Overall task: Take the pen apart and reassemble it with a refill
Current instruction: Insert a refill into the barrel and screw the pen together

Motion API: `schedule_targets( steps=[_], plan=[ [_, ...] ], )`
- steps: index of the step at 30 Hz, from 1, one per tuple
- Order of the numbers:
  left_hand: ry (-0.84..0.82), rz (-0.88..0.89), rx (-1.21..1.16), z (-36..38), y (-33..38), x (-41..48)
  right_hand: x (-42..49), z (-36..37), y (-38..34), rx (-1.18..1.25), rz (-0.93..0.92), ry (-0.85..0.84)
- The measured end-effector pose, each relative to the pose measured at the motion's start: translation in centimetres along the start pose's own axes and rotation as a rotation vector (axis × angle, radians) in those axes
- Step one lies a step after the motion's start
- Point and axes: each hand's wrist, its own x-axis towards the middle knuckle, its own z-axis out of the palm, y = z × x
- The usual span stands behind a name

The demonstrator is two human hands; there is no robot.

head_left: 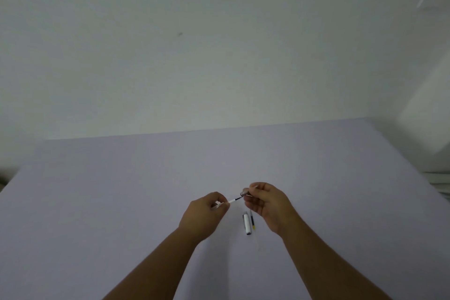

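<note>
Head view: the left hand (207, 209) pinches a thin refill (234, 200), its tip at the grey barrel piece (244, 192) pinched by the right hand (265, 202). A cap (247, 223) lies on the table (121, 202). Best kept aligned and straight.

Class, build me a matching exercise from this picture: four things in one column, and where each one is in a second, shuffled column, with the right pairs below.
Things
1. thin refill
2. grey pen piece
3. white pen cap
4. yellow-tipped refill

Places
A. lying on the table, right of the white piece
B. pinched in the right hand
C. lying on the table, between the wrists
D. stretched between both hands, left hand gripping its pale end

Pairs: 1-D, 2-B, 3-C, 4-A
</note>
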Motion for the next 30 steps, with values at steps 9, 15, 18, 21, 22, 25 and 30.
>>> schedule_targets(
  steps=[9,15,18,21,22,25,30],
  plan=[
    [-0.003,0.029,-0.037,-1.1,0.9,-1.8,-2.3,0.3,-0.7,-0.043,-0.082,0.017],
    [-0.006,0.084,-0.028,-1.1,1.5,-2.6,-3.7,1.4,-0.5,-0.182,-0.090,-0.073],
    [-0.013,0.107,-0.023,-1.2,1.8,-2.8,-4.0,1.7,-0.4,-0.260,-0.095,-0.113],
    [-0.007,0.128,0.003,-1.4,2.1,-3.0,-4.2,1.9,-0.5,-0.335,-0.116,-0.112],
    [-0.002,0.132,0.007,-1.4,2.1,-3.0,-4.2,2.0,-0.6,-0.378,-0.120,-0.103],
    [0.004,0.147,0.019,-1.7,2.4,-3.0,-4.3,2.2,-0.9,-0.575,-0.118,-0.020],
    [0.025,0.178,0.018,-2.0,2.8,-3.2,-4.4,2.2,-1.2,-0.609,-0.151,-0.067]
  ],
)
